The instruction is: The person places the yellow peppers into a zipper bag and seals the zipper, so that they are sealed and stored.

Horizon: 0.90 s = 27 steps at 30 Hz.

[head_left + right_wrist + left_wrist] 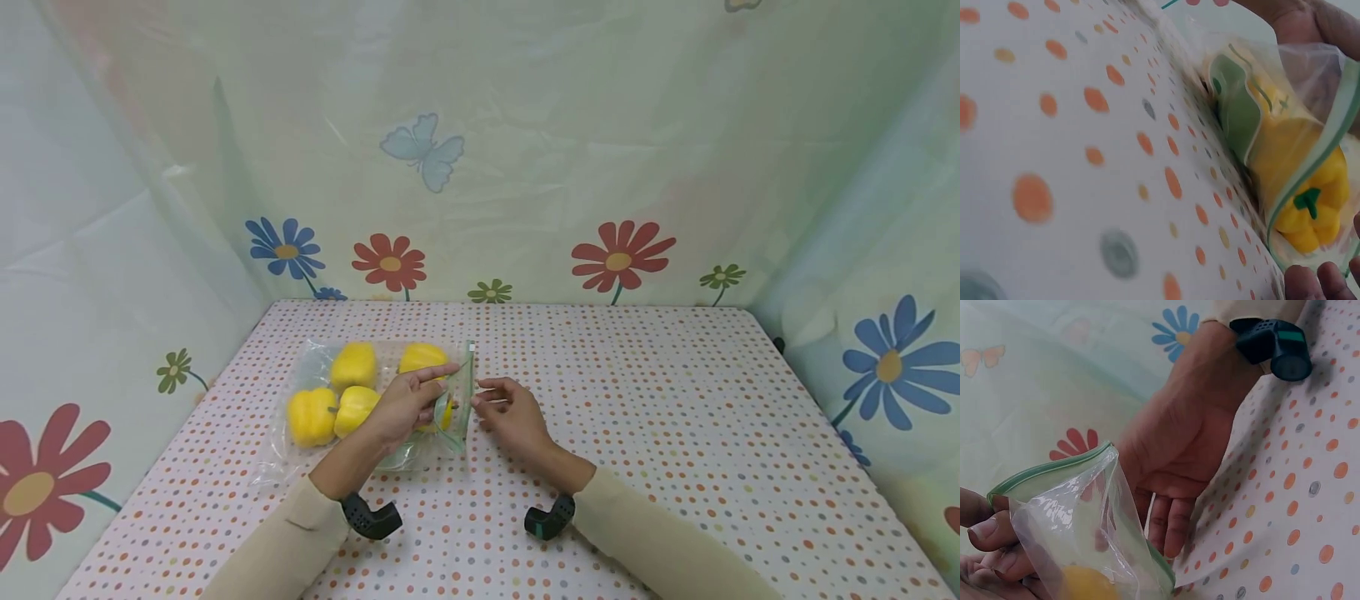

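Note:
A clear zip bag with a green-edged mouth lies on its side, its mouth facing right. Several yellow bell peppers are inside it; one pepper with a green stem sits near the mouth. Over the bag, my left hand pinches the upper rim and holds it lifted, so the mouth gapes. To the right, my right hand has its fingers loosely bent at the rim, fingertips next to or touching the green edge. Plastic partly covers some right-hand fingers in the left wrist view.
The bag lies on a dotted tablecloth, left of the middle. A floral sheet hangs behind the table and along both sides. A small black camera is strapped to the left wrist, another camera to the right.

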Each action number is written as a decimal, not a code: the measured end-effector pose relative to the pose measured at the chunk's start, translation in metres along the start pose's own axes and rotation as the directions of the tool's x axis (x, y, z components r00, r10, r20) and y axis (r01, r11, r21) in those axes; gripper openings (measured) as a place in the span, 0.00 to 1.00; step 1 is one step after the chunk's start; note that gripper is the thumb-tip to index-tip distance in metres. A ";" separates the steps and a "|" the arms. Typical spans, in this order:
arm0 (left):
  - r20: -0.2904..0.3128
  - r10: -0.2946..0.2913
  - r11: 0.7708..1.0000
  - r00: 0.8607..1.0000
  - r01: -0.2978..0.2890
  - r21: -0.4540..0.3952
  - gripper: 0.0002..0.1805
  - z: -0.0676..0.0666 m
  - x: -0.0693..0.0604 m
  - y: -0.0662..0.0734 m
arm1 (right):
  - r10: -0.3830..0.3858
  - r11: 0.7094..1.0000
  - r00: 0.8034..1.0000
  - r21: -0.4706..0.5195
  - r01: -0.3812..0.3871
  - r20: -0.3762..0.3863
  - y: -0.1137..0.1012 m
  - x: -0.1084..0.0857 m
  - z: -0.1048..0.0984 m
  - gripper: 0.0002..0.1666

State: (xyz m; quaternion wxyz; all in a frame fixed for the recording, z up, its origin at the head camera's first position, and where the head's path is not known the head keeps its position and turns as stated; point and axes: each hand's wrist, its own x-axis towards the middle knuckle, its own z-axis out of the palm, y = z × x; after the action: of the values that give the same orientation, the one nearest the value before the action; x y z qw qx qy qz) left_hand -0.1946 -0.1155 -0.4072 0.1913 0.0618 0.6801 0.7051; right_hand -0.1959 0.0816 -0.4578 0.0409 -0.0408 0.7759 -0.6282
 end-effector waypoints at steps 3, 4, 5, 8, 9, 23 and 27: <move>-0.005 -0.006 1.000 1.000 0.007 0.013 0.23 0.000 0.000 0.001 | 0.080 0.997 0.997 0.016 -0.081 0.020 -0.002 0.007 -0.004 0.24; -0.006 -0.007 1.000 1.000 0.007 0.020 0.23 0.000 -0.001 0.001 | 0.111 0.993 0.993 0.023 -0.112 0.030 -0.003 0.010 -0.005 0.25; -0.006 -0.007 1.000 1.000 0.007 0.026 0.23 0.000 -0.001 0.002 | 0.138 0.990 0.990 0.030 -0.140 0.042 -0.003 0.013 -0.007 0.26; -0.002 -0.002 0.999 1.000 0.002 0.052 0.23 0.001 -0.002 0.003 | 0.187 0.980 0.978 0.043 -0.192 0.089 -0.008 0.022 -0.011 0.28; 0.002 0.001 0.998 1.000 -0.001 0.059 0.23 0.001 -0.002 0.003 | 0.196 0.979 0.975 0.043 -0.201 0.101 -0.009 0.025 -0.012 0.28; 0.145 0.037 0.891 0.989 -0.099 0.444 0.25 0.008 -0.001 -0.001 | 0.246 0.969 0.963 -0.055 -0.241 0.115 -0.015 0.077 -0.006 0.30; 0.212 0.033 0.820 0.977 -0.148 0.553 0.24 0.007 -0.003 0.000 | 0.263 0.961 0.963 -0.109 -0.255 0.065 -0.018 0.083 -0.003 0.30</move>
State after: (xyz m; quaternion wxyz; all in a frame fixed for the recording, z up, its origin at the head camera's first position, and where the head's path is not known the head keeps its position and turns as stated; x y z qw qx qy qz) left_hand -0.1899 -0.1103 -0.4062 0.1956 0.2160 0.8329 0.4705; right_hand -0.2784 0.0711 -0.4404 0.1512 0.0346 0.8029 -0.5756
